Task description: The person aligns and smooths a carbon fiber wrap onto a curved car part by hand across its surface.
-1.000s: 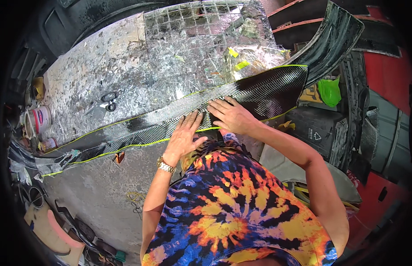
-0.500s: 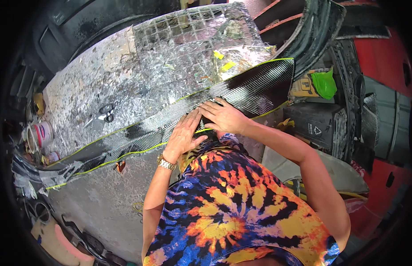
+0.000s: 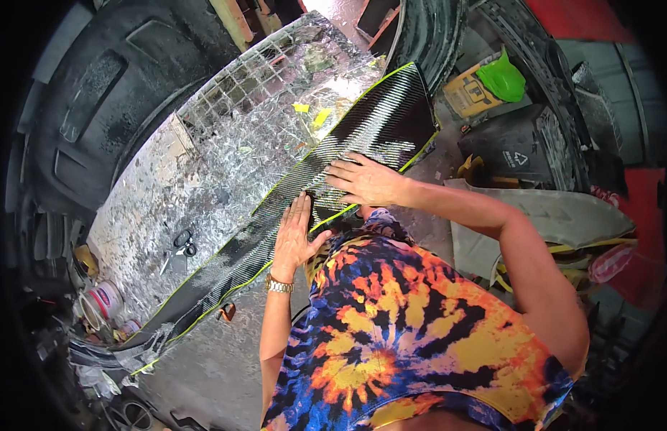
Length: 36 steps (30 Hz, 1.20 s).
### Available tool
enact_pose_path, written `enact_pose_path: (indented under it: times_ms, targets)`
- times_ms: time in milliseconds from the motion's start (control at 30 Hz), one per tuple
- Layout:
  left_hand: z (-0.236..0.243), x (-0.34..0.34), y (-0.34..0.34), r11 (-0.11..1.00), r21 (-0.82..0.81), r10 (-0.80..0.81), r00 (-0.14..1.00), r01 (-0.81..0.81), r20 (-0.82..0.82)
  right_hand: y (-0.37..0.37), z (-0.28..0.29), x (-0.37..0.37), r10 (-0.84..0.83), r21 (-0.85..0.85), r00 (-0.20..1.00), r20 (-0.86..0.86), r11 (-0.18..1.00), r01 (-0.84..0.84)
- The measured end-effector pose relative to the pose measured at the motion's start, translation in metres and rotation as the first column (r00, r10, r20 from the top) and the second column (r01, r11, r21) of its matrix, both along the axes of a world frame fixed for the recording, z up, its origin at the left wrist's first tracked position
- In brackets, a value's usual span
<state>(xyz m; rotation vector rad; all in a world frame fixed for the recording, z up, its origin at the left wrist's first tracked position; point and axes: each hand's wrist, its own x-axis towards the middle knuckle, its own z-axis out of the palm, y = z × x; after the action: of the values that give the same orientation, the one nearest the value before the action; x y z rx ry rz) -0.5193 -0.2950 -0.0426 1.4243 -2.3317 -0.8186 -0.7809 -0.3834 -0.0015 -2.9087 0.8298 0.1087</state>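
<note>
A long strip of black woven carbon-fibre cloth (image 3: 380,108), edged in yellow-green, runs diagonally from the lower left to the upper right along the near side of the workbench. My left hand (image 3: 296,237) lies flat on its middle, fingers together and pointing away from me, thumb out to the side. To the right, my right hand (image 3: 366,179) rests palm down on the cloth, its fingers stretched out toward the left. Neither hand grips anything. At its lower left end the cloth looks creased where it meets a dark curved part.
Black-handled scissors (image 3: 182,246) lie on the stained workbench (image 3: 240,169), with yellow tape scraps (image 3: 321,117) farther off. Tins (image 3: 103,300) stand at the left. A green bag (image 3: 503,77), a black bin (image 3: 516,147) and a grey curved panel (image 3: 542,208) are at the right.
My view has turned, so the bench and cloth appear more tilted. My hands have moved apart; the right now lies farther up the cloth from the left.
</note>
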Motion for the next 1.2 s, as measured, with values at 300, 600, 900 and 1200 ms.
enact_pose_path:
  times_ms: [300, 600, 900, 1200]
  targets:
    - [0.018, -0.012, -0.009, 0.998, 0.017, -0.052, 0.998, 0.052, -0.020, -0.001, -0.006, -0.005, -0.009, -0.035, 0.999, 0.038, 0.999, 0.010]
    - [0.009, -0.031, -0.027, 0.998, -0.001, -0.056, 0.996, 0.056, -0.076, -0.009, 0.008, -0.018, -0.032, -0.087, 0.990, 0.139, 0.995, 0.045]
    - [0.016, -0.039, -0.027, 0.999, -0.025, -0.041, 0.999, 0.041, 0.014, 0.044, 0.048, -0.072, -0.184, 0.090, 0.977, 0.110, 0.980, 0.175]
    - [0.020, -0.041, -0.033, 1.000, -0.001, -0.021, 0.999, 0.021, -0.032, 0.004, 0.037, -0.077, -0.176, -0.168, 0.954, 0.241, 0.961, 0.220]
